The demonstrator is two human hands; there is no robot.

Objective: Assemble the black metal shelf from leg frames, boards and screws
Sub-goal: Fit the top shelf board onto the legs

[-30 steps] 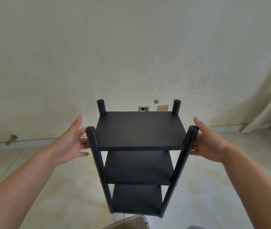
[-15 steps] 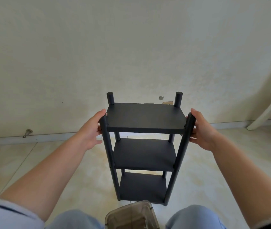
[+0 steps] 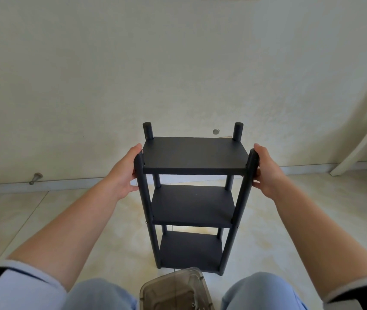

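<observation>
The black shelf (image 3: 192,198) stands upright on the floor (image 3: 66,215) at 12 o'clock before the knees, its long axis vertical, boards level, while the left hand (image 3: 123,173) and right hand (image 3: 266,171), arms outstretched, each grasp a near leg top.

You have nothing to read here: no word, label, brand, number or sign shows anywhere in your view. The black shelf (image 3: 195,156) you are looking at carries plain boards and legs with no marking, and the clear plastic box (image 3: 174,291) by your knees shows no print that can be made out.
</observation>
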